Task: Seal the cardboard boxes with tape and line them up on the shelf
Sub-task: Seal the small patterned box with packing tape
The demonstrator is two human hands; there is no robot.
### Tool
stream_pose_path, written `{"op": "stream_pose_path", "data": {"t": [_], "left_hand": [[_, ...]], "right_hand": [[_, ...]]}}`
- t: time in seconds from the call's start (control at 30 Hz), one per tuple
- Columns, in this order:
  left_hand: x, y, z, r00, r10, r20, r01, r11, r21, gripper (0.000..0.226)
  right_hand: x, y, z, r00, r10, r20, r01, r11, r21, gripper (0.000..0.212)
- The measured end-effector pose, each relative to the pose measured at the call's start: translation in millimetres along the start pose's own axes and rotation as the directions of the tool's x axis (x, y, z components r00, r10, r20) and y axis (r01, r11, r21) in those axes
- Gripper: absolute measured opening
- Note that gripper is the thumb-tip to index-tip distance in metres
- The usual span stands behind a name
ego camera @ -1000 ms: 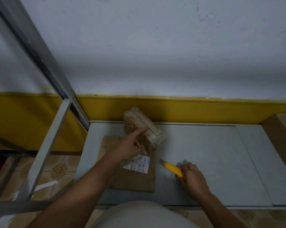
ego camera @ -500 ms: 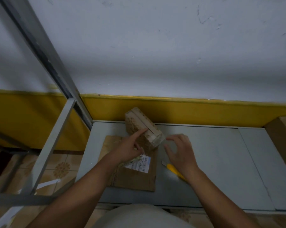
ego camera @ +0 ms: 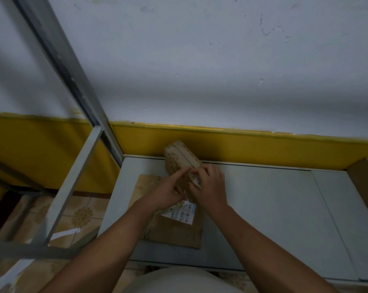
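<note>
Criss-cross tan box (ego camera: 179, 154) — grey shelf (ego camera: 263, 208), yellow band (ego camera: 252, 144).

The small box (ego camera: 178, 155) had its near end hidden under the left hand (ego camera: 168, 193) and right hand (ego camera: 210, 189); whether they gripped or merely pressed it could not be told; just nearer than them, the label (ego camera: 184, 214) bore print too small to read; well right of the right hand, a second box (ego camera: 367, 178) was cut off by the view's edge.

Single head-worn view, steeply downward, close over the grey shelf (ego camera: 263, 208).
</note>
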State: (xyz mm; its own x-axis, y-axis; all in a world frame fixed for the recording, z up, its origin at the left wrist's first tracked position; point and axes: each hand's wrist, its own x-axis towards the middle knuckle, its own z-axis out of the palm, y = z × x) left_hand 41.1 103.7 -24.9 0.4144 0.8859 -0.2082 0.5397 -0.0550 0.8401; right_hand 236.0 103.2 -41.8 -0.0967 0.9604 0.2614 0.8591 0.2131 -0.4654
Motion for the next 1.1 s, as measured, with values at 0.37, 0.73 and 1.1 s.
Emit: {"op": "stream_pose_path", "data": {"t": [0.37,0.73,1.1], "left_hand": [[-34.7,-36.6,-22.0,0.995,-0.045,-0.086,0.082,0.862,0.501,0.092],[-35.3,-69.4,27.0,0.99,-0.105,0.093,0.042,0.858,0.512,0.037],[-42.9,-53.9,20.4,0.959,0.182,-0.217,-0.019,0.806,0.591,0.067]], "right_hand": [[3.0,1.6,-0.9,0.999,0.018,-0.029,-0.016,0.998,0.068,0.035],[1.7,1.8,0.0,0.999,0.003,-0.043,0.001,0.997,0.076,0.035],[4.6,7.3,-8.2,0.998,-0.051,0.039,0.04,0.973,0.227,0.039]]}}
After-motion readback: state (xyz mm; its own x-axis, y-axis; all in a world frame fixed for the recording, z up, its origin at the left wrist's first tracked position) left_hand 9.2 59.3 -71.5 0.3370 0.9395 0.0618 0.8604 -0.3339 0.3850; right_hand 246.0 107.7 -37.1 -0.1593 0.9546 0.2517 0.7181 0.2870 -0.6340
